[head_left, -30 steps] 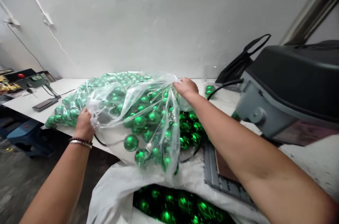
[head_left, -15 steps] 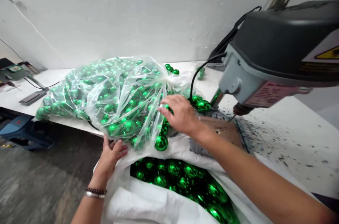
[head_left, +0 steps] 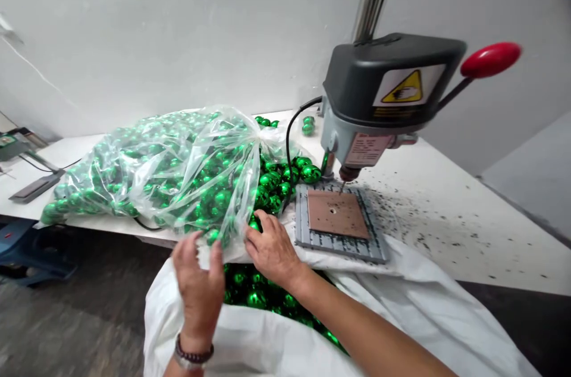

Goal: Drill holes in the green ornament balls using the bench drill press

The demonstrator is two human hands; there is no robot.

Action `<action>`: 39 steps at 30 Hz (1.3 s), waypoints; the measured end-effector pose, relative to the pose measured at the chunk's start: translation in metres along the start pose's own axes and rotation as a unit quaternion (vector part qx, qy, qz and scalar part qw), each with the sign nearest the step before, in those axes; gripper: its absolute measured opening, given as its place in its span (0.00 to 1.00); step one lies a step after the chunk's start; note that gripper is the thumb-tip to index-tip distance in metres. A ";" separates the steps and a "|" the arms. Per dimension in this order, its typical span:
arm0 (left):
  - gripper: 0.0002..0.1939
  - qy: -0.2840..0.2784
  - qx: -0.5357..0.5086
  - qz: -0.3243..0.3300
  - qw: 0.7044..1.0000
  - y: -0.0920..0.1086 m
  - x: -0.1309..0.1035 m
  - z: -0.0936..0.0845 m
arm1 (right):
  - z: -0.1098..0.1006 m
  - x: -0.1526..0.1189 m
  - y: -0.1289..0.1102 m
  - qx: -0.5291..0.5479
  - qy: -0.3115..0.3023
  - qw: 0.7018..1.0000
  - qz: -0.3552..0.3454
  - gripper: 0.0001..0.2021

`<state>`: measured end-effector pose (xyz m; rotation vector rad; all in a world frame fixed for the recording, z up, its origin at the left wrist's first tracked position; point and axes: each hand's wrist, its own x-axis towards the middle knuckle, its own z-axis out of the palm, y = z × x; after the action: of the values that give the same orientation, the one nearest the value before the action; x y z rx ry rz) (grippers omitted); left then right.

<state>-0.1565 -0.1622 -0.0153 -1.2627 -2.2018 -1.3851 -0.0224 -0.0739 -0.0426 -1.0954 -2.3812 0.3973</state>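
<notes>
A clear plastic bag (head_left: 165, 169) full of shiny green balls, like Christmas baubles, lies on the bench, gathered near its top. Loose green baubles (head_left: 270, 181) spill out beside its right side. My right hand (head_left: 274, 249) is at the front of this pile, fingers curled around a green bauble (head_left: 254, 223), partly hidden by them. In front of the bag my left hand (head_left: 198, 282) is raised, blurred, with thumb and fingers apart and nothing in it. Below both hands a white sack (head_left: 250, 329) gapes, with many green baubles inside.
A bench drill press (head_left: 379, 91) with a red-knobbed lever (head_left: 491, 60) stands to the right. Under its bit a brown board (head_left: 339, 216) sits on the grey base (head_left: 303, 228). Dark shavings litter the white bench (head_left: 446, 216). A blue stool (head_left: 35, 252) is at the left.
My view has turned to the right. My right hand has come down from the bag's gathered top to the baubles at its front. My left hand has left the bag's lower edge.
</notes>
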 end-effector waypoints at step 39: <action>0.37 -0.398 -0.342 -0.402 0.751 0.083 -0.035 0.052 | -0.049 -0.058 0.042 0.400 0.137 0.868 0.260 0.35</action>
<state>-0.0599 -0.1238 -0.0124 -1.2991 -3.2216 -2.5290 0.0631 -0.0884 -0.0377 -1.2290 -1.3857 1.1921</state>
